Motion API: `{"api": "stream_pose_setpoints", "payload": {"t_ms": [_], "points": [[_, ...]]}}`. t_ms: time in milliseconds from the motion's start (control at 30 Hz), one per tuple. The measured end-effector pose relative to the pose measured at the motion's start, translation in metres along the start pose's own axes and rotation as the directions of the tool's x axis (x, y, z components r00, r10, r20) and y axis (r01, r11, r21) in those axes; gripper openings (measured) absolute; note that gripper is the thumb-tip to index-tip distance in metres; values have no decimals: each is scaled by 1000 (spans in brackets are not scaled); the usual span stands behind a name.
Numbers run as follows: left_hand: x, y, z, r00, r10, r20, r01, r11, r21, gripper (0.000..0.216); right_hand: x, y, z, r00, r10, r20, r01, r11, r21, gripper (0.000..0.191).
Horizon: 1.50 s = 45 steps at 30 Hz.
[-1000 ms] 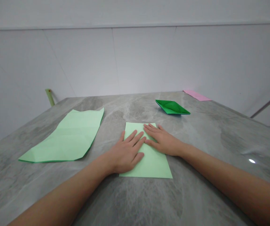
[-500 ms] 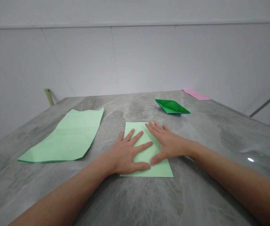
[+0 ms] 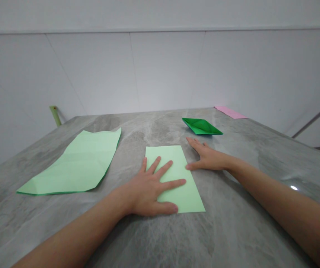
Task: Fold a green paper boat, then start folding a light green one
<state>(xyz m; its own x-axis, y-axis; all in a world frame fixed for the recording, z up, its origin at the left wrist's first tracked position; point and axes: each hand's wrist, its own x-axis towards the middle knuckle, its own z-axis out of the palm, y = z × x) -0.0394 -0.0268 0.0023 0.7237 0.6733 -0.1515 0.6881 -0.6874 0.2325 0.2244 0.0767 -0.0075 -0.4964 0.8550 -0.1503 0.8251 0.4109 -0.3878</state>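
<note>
Paper (image 3: pixel 173 152), seemingly pressed flat but not yet shaped, lies under my spread left fingers (image 3: pixel 173 184), right fingers (image 3: pixel 194 144) open alongside.

No readable text, labels, brands, numbers or signs in view (not one letter).

A single view from a camera worn on my head, above and behind my left hand (image 3: pixel 147 191) and right hand (image 3: pixel 208 158), facing forward and angled down. It sits close: my forearms (image 3: pixel 84 227) enter at lower left and lower right, leading up to both hands. Past my hands, it looks across the grey tabletop (image 3: pixel 160 130) to the pale wall (image 3: pixel 162 74).
</note>
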Motion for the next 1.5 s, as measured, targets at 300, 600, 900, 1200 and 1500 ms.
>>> {"api": "stream_pose_setpoints", "payload": {"t_ms": [300,600,900,1200,1500], "points": [[-1,2,-2,998,58,-18,-59,998,-31,67,20,13,7,976,-6,-217,24,996,82,111],[-1,3,-2,997,72,-30,-73,997,-40,65,30,0,16,931,39,-362,-46,999,-12,50],[1,2,1,1000,25,-2,-25,999,-40,59,22,-28,25,922,104,-372,-48,986,158,53],[2,0,3,1000,14,-14,-14,999,-33,58,13,-23,6,952,238,-191,98,354,930,80],[3,-6,7,994,13,-113,-22,997,-77,49,4,-33,12,993,22,118,-119,340,933,30]]}}
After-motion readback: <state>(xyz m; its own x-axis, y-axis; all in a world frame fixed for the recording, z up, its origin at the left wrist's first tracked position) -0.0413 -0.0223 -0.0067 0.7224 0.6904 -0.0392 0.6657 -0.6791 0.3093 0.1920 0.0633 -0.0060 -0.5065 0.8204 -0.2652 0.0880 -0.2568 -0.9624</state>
